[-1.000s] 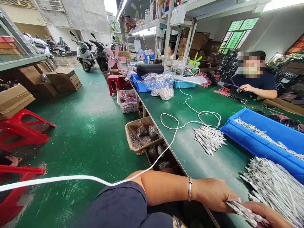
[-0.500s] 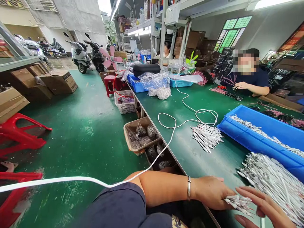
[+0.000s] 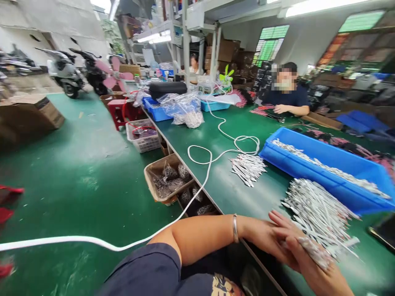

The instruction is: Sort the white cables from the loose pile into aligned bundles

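My left hand (image 3: 267,240), below a silver bracelet, reaches in from the left at the table's near edge. Its fingertips are hidden behind my right hand (image 3: 313,263), which overlaps it from the right with its fingers stretched toward the upper left. A small bundle of white pieces (image 3: 315,251) lies in my right hand, against the palm side. Just beyond the hands is a large pile of white pieces (image 3: 317,209). Farther back, a smaller white pile (image 3: 247,168) is fanned out on the green table (image 3: 228,185).
A long blue bin (image 3: 321,164) holding white pieces stands behind the large pile. A white cable (image 3: 202,187) crosses the table and my forearm's side. Crates of bagged parts (image 3: 168,179) sit below the edge. Opposite, a person (image 3: 286,94) works at pink wires.
The view has swung right. My hands have come together, the right now overlapping the left. The small bundle, earlier at my left fingertips, is now against my right hand.
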`<action>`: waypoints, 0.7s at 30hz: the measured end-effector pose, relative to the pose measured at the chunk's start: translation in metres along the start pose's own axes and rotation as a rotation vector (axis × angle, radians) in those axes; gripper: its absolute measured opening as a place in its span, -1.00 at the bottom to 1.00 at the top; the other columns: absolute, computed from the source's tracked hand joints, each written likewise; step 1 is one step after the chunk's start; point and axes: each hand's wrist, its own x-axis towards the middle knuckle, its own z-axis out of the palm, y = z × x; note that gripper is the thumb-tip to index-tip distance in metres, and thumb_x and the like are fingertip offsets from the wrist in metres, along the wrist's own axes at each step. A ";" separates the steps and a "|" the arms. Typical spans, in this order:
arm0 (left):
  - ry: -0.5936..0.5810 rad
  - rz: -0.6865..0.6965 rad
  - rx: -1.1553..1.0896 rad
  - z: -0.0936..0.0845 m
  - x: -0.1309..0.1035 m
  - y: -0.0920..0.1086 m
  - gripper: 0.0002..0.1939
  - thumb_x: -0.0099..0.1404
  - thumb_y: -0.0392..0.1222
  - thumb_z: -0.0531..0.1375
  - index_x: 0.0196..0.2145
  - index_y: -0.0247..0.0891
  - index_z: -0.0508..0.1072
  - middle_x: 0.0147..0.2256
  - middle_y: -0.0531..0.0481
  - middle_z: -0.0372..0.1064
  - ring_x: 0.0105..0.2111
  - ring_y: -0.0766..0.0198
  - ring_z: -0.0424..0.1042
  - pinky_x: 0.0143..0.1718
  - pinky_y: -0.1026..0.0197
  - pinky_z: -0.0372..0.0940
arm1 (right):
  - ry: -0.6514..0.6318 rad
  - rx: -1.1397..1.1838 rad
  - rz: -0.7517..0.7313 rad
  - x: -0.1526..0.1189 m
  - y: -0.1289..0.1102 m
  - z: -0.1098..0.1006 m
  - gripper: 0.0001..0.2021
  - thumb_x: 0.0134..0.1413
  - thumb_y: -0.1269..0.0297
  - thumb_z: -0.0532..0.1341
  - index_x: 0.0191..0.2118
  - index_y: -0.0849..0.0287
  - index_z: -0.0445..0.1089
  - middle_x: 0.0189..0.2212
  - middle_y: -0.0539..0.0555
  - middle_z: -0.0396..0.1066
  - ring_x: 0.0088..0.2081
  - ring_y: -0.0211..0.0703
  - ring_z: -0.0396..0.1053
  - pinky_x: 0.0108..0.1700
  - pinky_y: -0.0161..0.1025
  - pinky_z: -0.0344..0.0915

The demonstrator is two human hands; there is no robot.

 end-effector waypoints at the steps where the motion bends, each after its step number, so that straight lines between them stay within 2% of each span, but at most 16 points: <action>1: -0.128 -0.045 -0.164 -0.001 -0.001 0.001 -0.84 0.05 -0.33 0.22 -0.34 -0.36 0.47 -0.36 0.05 0.42 -0.21 0.20 0.44 -0.18 0.18 0.37 | 0.029 0.074 0.022 0.001 -0.004 -0.001 -0.69 0.20 0.14 0.00 -0.13 0.01 0.46 0.07 0.05 0.31 0.14 0.02 0.20 0.14 0.03 0.19; 3: -0.274 -0.211 -0.368 -0.004 -0.002 0.004 -0.85 0.07 -0.26 0.23 -0.35 -0.34 0.43 -0.45 0.07 0.38 -0.39 0.25 0.45 -0.35 0.17 0.40 | 0.042 0.187 0.042 0.004 -0.009 -0.003 -0.68 0.22 0.14 -0.01 -0.15 0.05 0.46 0.01 0.10 0.37 0.11 0.01 0.24 0.14 0.04 0.19; 4: -0.300 -0.278 -0.366 -0.006 -0.003 0.007 -0.92 0.10 -0.27 0.19 -0.39 -0.33 0.42 -0.49 0.08 0.37 -0.46 0.29 0.43 -0.41 0.20 0.38 | 0.046 0.231 0.046 0.006 -0.010 -0.004 -0.68 0.22 0.14 -0.01 -0.15 0.06 0.46 -0.01 0.11 0.39 0.10 0.01 0.25 0.14 0.05 0.19; 5: -0.268 -0.308 -0.313 -0.008 -0.004 0.010 -0.94 0.13 -0.29 0.16 -0.44 -0.32 0.42 -0.54 0.09 0.34 -0.53 0.34 0.40 -0.48 0.25 0.34 | 0.044 0.265 0.049 0.007 -0.011 -0.005 -0.68 0.22 0.14 0.00 -0.15 0.07 0.46 -0.03 0.12 0.40 0.10 0.02 0.25 0.14 0.06 0.19; 8: -0.223 -0.264 -0.153 -0.017 -0.008 0.019 -0.90 0.15 -0.20 0.17 -0.44 -0.28 0.44 -0.60 0.12 0.29 -0.65 0.43 0.25 -0.60 0.33 0.20 | 0.012 0.368 0.080 0.010 -0.012 -0.007 -0.71 0.18 0.11 0.06 -0.15 0.07 0.46 0.00 0.11 0.37 0.08 0.04 0.27 0.12 0.06 0.20; 10: -0.239 -0.225 -0.156 -0.022 -0.010 0.021 -0.89 0.15 -0.19 0.18 -0.45 -0.27 0.44 -0.59 0.11 0.29 -0.62 0.41 0.27 -0.60 0.33 0.19 | -0.046 0.409 0.136 0.011 -0.011 -0.008 -0.68 0.13 0.07 0.12 -0.07 0.05 0.42 0.14 0.11 0.21 0.06 0.07 0.29 0.08 0.04 0.26; 12: -0.226 -0.243 -0.140 -0.026 -0.009 0.021 -0.91 0.13 -0.21 0.18 -0.47 -0.27 0.44 -0.59 0.10 0.29 -0.59 0.40 0.29 -0.58 0.34 0.19 | -0.080 0.383 0.158 0.012 -0.008 -0.006 -0.63 0.11 0.05 0.13 0.01 0.02 0.36 0.24 0.09 0.03 0.11 0.07 0.24 0.10 0.02 0.23; 14: -0.162 -0.303 -0.124 -0.027 -0.008 0.021 -0.92 0.09 -0.23 0.20 -0.50 -0.29 0.45 -0.62 0.11 0.26 -0.60 0.41 0.28 -0.57 0.34 0.18 | -0.053 0.311 0.131 0.014 -0.004 -0.003 -0.66 0.16 0.08 0.09 0.03 -0.01 0.35 0.24 0.05 0.01 0.18 0.03 0.12 0.18 0.00 0.11; 17: -0.031 -0.297 -0.174 -0.030 -0.014 0.027 -0.88 0.03 -0.22 0.26 -0.44 -0.31 0.47 -0.57 0.10 0.31 -0.57 0.41 0.28 -0.51 0.32 0.22 | 0.095 0.283 0.075 0.016 0.001 0.002 -0.70 0.22 0.13 0.01 -0.02 -0.05 0.37 0.14 0.01 0.22 0.22 -0.08 0.06 0.24 0.00 0.00; 19: 0.065 -0.193 -0.227 -0.038 -0.024 0.031 -0.63 -0.07 -0.22 0.34 -0.24 -0.31 0.47 -0.37 0.01 0.41 -0.40 0.32 0.36 -0.37 0.27 0.28 | 0.238 0.322 0.038 0.018 0.005 0.005 -0.72 0.23 0.16 0.00 -0.04 -0.04 0.37 0.04 0.01 0.34 0.19 -0.12 0.12 0.23 0.01 0.03; 21: 0.250 -0.122 -0.275 -0.051 -0.036 0.031 -0.32 -0.12 -0.24 0.38 0.00 -0.23 0.33 -0.13 -0.08 0.38 -0.16 0.20 0.36 -0.23 0.23 0.28 | 0.328 0.334 0.013 0.020 0.008 0.007 -0.73 0.24 0.19 0.00 -0.06 -0.02 0.38 -0.02 0.03 0.39 0.13 -0.12 0.21 0.21 0.01 0.08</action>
